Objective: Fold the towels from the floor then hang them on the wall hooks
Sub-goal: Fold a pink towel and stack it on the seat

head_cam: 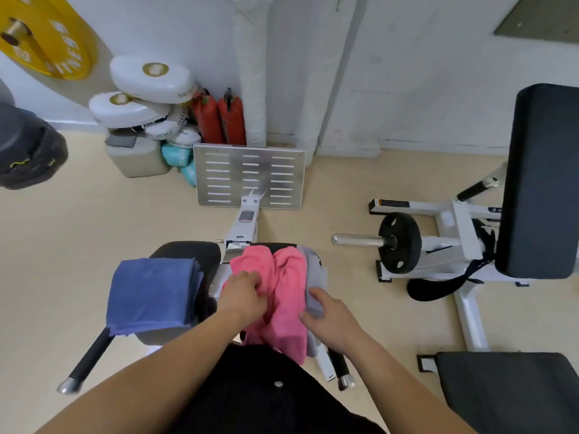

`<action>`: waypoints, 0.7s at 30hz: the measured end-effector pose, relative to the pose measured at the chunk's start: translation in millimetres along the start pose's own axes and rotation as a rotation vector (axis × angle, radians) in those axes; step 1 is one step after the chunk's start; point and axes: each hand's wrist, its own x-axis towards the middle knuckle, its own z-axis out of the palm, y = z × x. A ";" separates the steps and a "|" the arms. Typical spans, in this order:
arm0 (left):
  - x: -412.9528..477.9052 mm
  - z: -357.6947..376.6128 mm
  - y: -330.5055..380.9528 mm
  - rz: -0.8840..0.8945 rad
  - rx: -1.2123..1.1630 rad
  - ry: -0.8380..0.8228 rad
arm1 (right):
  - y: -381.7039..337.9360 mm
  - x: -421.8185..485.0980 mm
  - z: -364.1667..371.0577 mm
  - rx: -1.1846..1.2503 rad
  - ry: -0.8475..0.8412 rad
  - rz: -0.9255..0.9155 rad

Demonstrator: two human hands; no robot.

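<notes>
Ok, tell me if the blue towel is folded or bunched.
Folded. The blue towel lies flat in stacked layers on the black pad, edges aligned.

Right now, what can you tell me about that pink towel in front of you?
The pink towel looks like soft terry cloth, crumpled and not yet folded. It lies heaped on a black pad, its near end drooping toward the person's lap. The left hand grips a bunch of it. The right hand rests at its right edge, where it overlaps a grey towel; whether that hand grips is unclear.
</notes>
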 end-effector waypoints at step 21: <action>-165.3 -163.2 85.3 0.246 -1.404 0.096 | -112.5 -91.0 -86.3 0.962 -0.102 -0.431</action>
